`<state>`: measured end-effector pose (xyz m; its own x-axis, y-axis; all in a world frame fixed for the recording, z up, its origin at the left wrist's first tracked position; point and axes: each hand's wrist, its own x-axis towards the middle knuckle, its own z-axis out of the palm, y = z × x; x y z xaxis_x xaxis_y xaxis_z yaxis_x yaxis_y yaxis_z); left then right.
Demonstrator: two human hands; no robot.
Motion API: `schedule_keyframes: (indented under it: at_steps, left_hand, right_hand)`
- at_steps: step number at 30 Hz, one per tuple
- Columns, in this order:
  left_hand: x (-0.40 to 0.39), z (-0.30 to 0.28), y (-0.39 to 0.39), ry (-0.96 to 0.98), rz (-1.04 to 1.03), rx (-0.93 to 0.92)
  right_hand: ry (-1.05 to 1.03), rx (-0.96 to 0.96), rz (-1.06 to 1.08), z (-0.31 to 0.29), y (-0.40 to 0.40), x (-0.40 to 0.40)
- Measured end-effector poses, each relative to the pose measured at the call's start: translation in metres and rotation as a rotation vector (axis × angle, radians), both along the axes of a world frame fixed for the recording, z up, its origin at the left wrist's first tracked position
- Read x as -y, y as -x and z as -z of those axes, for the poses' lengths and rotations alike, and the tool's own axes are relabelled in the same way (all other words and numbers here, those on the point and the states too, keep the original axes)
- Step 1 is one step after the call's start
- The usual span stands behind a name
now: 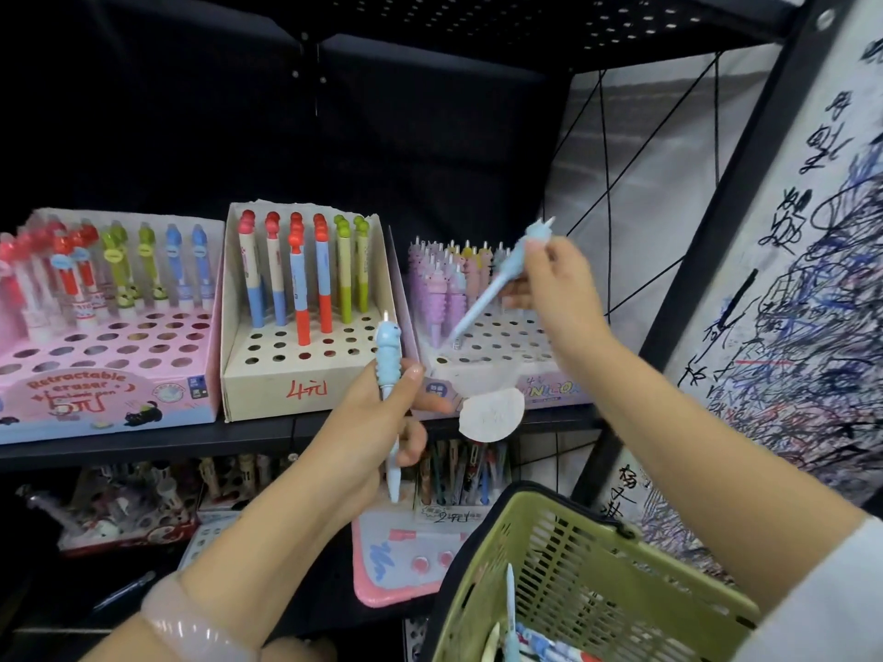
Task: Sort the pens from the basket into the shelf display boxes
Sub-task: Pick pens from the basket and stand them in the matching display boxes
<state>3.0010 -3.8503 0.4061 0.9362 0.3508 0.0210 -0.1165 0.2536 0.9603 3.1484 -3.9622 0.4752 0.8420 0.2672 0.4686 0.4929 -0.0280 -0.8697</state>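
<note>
Both hands hold a pale blue pen apiece: the right hand [554,274] pinches the upper barrel of a slanted blue pen [497,284] whose tip points down and left at the perforated deck of the lilac display box [506,375], just above an open hole, and the left hand [382,422] grips a second blue pen [389,375] upright, well short of that box. The right hand is clearly the nearer, so the seating looks to be its job; the pen's long axis would need to swing toward vertical to drop in. Both pens have ridged, rubbery-looking character sleeves. More pens lie in the slatted green plastic basket [597,566] at lower right, below the shelf [143,446]
</note>
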Motion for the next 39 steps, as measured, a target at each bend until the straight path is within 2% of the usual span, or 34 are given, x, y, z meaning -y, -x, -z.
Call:
schedule_keyframes:
  at_steps: [4,7,13,16,21,23,26,28,30,32,36,39]
  left_hand:
    - [-0.002,0.000,-0.004,-0.007,-0.026,-0.039]
    - [-0.005,-0.003,-0.008,0.061,-0.044,-0.038]
    - [-0.009,-0.001,-0.010,0.185,-0.028,-0.020]
    - [-0.009,0.002,-0.009,0.125,-0.037,-0.001]
    - [-0.011,0.005,-0.008,-0.044,-0.063,0.031]
    - [-0.010,0.005,-0.008,-0.034,-0.062,0.049]
    - [-0.010,0.005,-0.006,0.024,-0.063,0.051]
    - [-0.011,0.006,-0.005,0.019,-0.081,0.041]
    - [-0.012,0.005,-0.004,-0.009,-0.097,0.035]
    - [-0.011,0.003,-0.004,-0.023,-0.106,0.044]
    - [-0.006,0.000,-0.005,-0.052,-0.107,0.071]
    - [0.000,0.001,-0.006,-0.072,-0.103,0.087]
  right_hand:
    - [0.165,0.123,0.264,-0.006,-0.054,0.014]
    - [0.362,0.194,0.349,0.002,-0.072,0.015]
    - [0.453,0.297,0.296,0.003,-0.084,0.007]
    - [0.550,0.292,0.277,0.011,-0.087,0.003]
    - [0.582,0.165,0.274,0.007,-0.093,-0.003]
    - [0.702,0.106,0.241,0.007,-0.095,-0.006]
    - [0.915,0.118,0.234,0.021,-0.091,-0.005]
    - [0.866,0.114,0.269,0.025,-0.085,-0.002]
    - [0.733,0.159,0.338,0.022,-0.072,0.001]
    - [0.588,0.221,0.308,0.017,-0.046,0.000]
    - [0.525,0.115,-0.174,0.022,0.033,-0.008]
    - [0.404,-0.054,-0.387,0.030,0.065,-0.013]
